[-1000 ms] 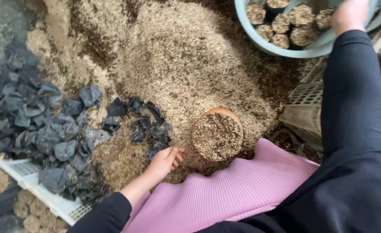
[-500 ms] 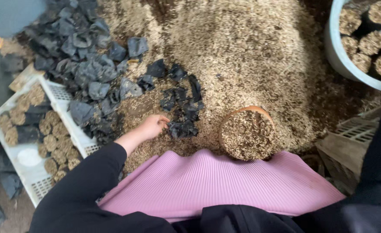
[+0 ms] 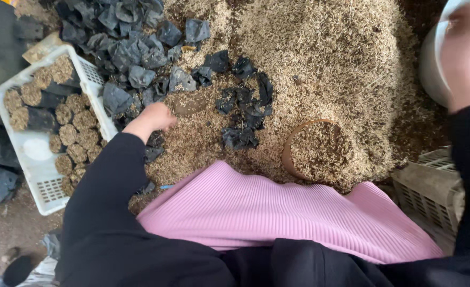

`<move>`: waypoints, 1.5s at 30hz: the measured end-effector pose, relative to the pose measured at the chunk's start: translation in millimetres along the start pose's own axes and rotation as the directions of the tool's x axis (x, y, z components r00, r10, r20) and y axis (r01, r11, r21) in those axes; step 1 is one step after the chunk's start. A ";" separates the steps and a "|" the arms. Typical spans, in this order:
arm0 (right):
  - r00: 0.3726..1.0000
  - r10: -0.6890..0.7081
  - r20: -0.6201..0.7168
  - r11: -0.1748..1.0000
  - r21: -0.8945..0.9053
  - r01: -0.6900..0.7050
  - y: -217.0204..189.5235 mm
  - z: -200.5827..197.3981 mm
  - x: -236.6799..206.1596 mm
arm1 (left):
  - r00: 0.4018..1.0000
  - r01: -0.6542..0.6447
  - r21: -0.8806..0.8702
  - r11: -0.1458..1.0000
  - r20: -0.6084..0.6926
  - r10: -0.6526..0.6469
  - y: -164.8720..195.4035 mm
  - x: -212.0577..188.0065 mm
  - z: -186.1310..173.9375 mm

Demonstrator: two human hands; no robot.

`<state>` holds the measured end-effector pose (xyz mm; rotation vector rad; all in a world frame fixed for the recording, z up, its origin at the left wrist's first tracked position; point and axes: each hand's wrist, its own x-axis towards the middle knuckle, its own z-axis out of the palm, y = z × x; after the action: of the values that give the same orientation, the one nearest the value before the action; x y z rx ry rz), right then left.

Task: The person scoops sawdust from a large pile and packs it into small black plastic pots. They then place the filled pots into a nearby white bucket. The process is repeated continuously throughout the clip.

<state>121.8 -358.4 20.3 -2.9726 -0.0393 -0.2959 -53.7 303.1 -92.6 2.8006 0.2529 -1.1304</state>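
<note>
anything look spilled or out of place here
Yes. Empty black bags lie strewn loose over the husk heap by the left hand, not stacked. The round bowl sits half sunk in husk. The right hand is blurred.

Left hand (image 3: 157, 117) sits on open husk mix, hemmed on its far and left sides by the heap of black nursery bags (image 3: 123, 58). White crate (image 3: 38, 159) of filled bags blocks the left. Scattered black bags (image 3: 243, 114) lie right of the hand; brown bowl (image 3: 314, 151) beyond. Bare husk pile (image 3: 330, 58) far right offers free passage.
</note>
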 end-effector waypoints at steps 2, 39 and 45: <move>0.956 -0.231 0.180 0.962 0.191 0.197 -89.3 -2.8 -26.2 | 0.999 -0.045 0.050 0.998 -0.002 0.045 22.6 1.6 -2.5; 0.241 -0.790 0.564 0.434 0.235 0.870 -299.8 126.8 -197.9 | 0.959 -0.246 0.095 0.965 0.166 0.228 86.3 -6.2 51.1; 0.506 -0.578 0.640 0.813 0.509 0.283 -291.8 88.6 -167.5 | 0.928 -0.187 -0.314 0.931 0.255 0.272 115.6 -25.5 23.0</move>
<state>-37.2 -58.2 -54.9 -2.4234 -0.8700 0.8997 -64.8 183.2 -86.6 2.3025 0.0467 -1.3129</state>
